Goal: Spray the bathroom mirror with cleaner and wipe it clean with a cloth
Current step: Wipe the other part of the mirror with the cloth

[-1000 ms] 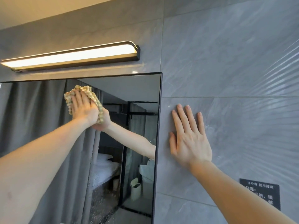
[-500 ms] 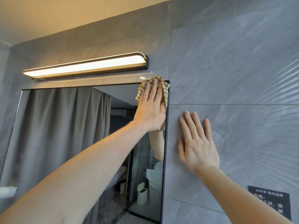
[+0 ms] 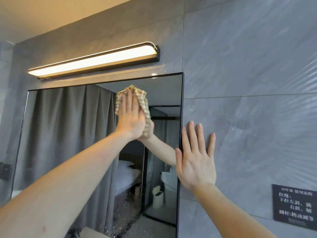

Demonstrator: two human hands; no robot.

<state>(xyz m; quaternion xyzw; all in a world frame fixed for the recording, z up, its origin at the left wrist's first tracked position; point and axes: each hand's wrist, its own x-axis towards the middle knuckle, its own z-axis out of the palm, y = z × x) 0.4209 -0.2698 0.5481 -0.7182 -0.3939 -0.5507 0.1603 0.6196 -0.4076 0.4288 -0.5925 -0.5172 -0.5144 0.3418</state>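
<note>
The black-framed bathroom mirror point(image 3: 68, 134) fills the left half of the head view. My left hand point(image 3: 130, 117) presses a beige checked cloth point(image 3: 143, 103) flat against the glass near the mirror's upper right part, fingers straight and pointing up. The cloth shows above and to the right of that hand. My right hand point(image 3: 195, 160) lies flat with spread fingers on the grey wall tile just right of the mirror's edge, its thumb at the frame. No spray bottle is in view.
A lit bar lamp point(image 3: 96, 60) hangs on the wall just above the mirror. Grey tiles point(image 3: 248, 66) cover the wall to the right, with a black sign point(image 3: 295, 206) at the lower right. The mirror reflects a grey curtain and a room.
My left hand slid the cloth from the mirror's upper middle to its top right corner, then back left and slightly down. My right hand stayed flat on the tile.
</note>
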